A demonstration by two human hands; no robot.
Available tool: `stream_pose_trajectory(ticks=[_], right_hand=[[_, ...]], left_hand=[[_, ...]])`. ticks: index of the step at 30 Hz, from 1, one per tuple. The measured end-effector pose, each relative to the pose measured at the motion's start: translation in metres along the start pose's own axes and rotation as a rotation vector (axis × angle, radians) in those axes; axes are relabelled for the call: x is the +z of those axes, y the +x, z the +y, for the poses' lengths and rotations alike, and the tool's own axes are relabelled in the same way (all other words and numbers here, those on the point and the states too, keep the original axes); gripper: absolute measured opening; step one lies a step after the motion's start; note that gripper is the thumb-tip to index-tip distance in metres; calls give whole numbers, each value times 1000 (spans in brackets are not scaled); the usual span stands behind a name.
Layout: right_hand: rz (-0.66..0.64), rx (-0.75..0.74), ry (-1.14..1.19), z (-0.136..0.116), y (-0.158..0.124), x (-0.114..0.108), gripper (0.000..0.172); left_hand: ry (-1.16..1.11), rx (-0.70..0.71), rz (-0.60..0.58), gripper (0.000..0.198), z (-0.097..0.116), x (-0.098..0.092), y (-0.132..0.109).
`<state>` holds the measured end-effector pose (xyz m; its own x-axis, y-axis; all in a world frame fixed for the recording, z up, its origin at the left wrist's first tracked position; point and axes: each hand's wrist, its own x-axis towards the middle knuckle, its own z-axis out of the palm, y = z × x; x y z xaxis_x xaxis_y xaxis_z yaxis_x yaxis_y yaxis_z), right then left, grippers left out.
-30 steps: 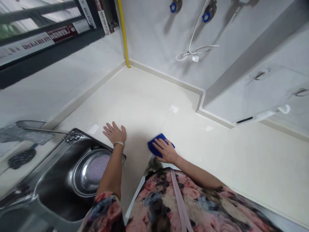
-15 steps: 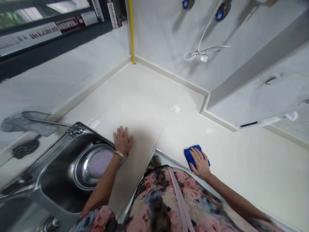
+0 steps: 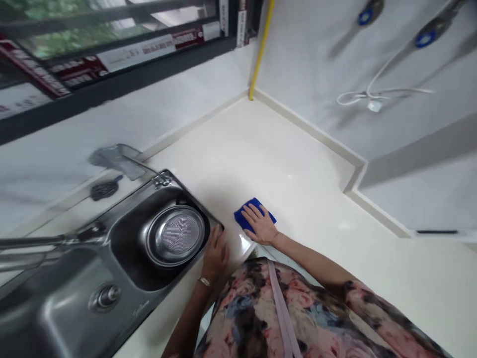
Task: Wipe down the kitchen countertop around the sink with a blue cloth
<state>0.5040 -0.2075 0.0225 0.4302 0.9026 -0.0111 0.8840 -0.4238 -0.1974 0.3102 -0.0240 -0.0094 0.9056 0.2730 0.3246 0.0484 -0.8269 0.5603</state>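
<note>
A folded blue cloth (image 3: 242, 215) lies on the pale countertop (image 3: 298, 181), just right of the sink. My right hand (image 3: 261, 226) holds it pressed down, fingers laid across it. At the sink's near right corner is my left hand (image 3: 216, 256), its fingers extended along the metal rim and nothing seen in them. Inside the stainless steel sink (image 3: 126, 253) rests a round metal basin with a perforated strainer (image 3: 182, 233).
A plastic-wrapped faucet (image 3: 121, 159) and a dark scrubber (image 3: 104, 190) are behind the sink. A yellow pipe (image 3: 262, 49) stands in the corner. White cable (image 3: 368, 94) and blue-ringed valves (image 3: 425, 39) are on the wall. A raised edge (image 3: 313, 127) borders the counter.
My right hand has carried the blue cloth left across the counter towards the sink. My left hand has shifted nearer my body along the sink edge. The view has turned left.
</note>
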Motion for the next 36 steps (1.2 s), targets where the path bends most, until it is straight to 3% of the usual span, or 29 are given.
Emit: stream_pose_trajectory(ticks=[4,9,14,20,28,31,36], right_hand=[[-36,-99,33,-34,57,1,71],[-77,-109,14,-59,126,3,71],[-44,-105,13,-59,196,11,72],[-18,-23,-15,-35,267,15,73],[-109,197,-149,-27,330,3,76],[-74,166,-146,-34,347,6,77],[-60,-18,-150,-50,367,19,74]], left_hand=[[-33,-152,133,48,-4,-19,-30],[-69,-302,216,41,-1,-19,-52],[-64,-292,154,43,2,-14,-53],[-46,-285,98,41,8,-15,-47],[-86,-317,115,40,11,-9,-47],[-95,-332,137,39,12,-3,-48],[-83,-342,104,37,13,-2,-50]])
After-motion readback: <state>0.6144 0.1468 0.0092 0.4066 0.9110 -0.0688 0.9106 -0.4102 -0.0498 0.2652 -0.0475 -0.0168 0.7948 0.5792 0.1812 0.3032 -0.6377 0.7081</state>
